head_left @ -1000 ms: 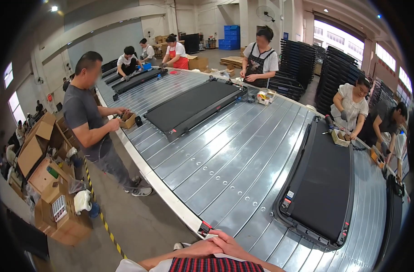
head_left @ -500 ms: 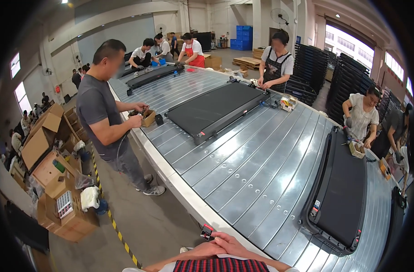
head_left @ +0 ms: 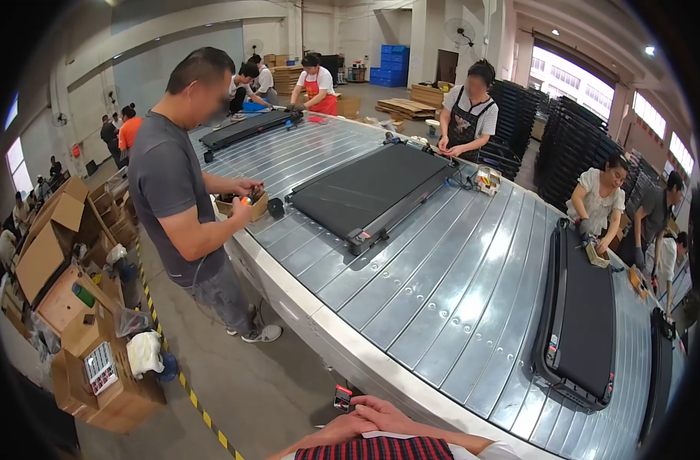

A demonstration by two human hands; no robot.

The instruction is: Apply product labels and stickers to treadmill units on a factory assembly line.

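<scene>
Resting clasped, left hand (head_left: 342,426) over right hand (head_left: 392,418); conveyor (head_left: 442,291) beside.

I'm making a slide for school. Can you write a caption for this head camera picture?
Clasped left hand and right hand rest beside a wide ribbed grey metal conveyor carrying flat black treadmill decks.
</scene>
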